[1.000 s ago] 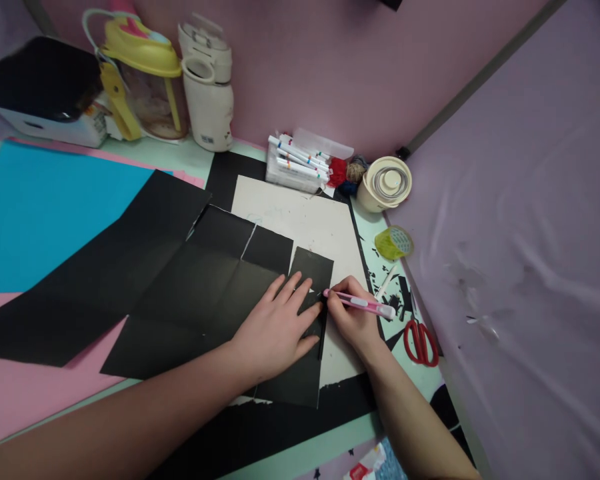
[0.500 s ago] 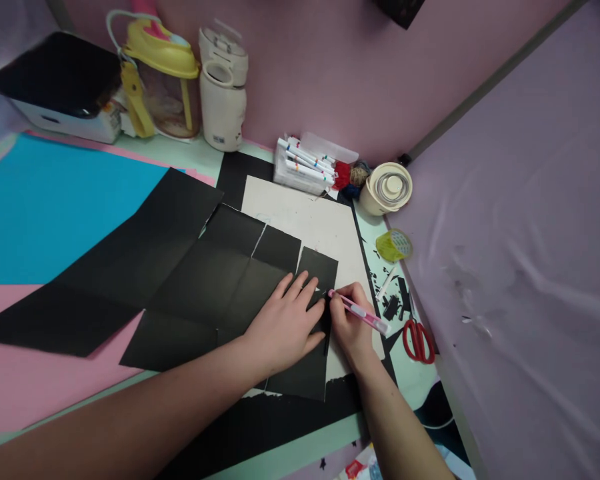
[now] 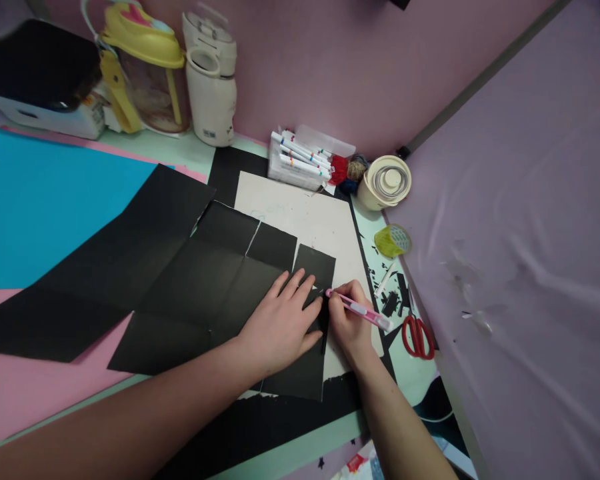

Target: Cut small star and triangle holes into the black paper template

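Note:
A large sheet of black card (image 3: 180, 293), creased and slit along several lines, lies across the table. My left hand (image 3: 280, 327) rests flat on its right part, fingers spread. Gripped in my right hand (image 3: 350, 323) is a slim pink and white craft knife (image 3: 361, 311), its tip end at the card's right edge just beyond my left fingertips. The blade itself is too small to make out. Beneath the card, a pale board (image 3: 325, 217) shows along the back and right.
Red-handled scissors (image 3: 418, 337), black paper scraps (image 3: 391, 303) and a yellow tape roll (image 3: 393, 241) lie at the right. Behind stand a marker box (image 3: 300, 163), a cream pot (image 3: 385, 183), a white bottle (image 3: 211, 100) and a yellow-lidded jug (image 3: 153, 73). Blue paper (image 3: 55, 207) covers the left.
The view has shifted slightly, so most things sit a little further left and higher. Both hands keep nearly the same place on the card, with the knife still in my right hand.

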The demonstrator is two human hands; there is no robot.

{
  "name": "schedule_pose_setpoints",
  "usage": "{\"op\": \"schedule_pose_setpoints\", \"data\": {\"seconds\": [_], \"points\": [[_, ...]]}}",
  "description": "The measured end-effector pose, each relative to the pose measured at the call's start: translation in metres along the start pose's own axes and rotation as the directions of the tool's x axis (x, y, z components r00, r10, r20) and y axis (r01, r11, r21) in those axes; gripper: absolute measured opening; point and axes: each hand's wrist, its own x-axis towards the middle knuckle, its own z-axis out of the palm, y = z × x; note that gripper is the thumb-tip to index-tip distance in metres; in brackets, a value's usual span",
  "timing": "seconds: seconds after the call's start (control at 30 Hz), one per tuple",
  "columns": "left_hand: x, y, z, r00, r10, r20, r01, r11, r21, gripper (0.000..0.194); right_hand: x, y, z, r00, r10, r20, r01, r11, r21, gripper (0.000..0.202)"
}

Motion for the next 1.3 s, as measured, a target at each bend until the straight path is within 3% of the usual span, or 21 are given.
{"op": "schedule_pose_setpoints", "data": {"seconds": [1.3], "points": [[-0.0005, -0.0001, -0.0003, 1.0, -0.003, 0.004, 0.003, 1.0, 0.004, 0.051, -0.0004, 0.0, -0.0011, 0.999, 0.026, -0.033, -0.025, 0.999, 0.033, 0.014]]}}
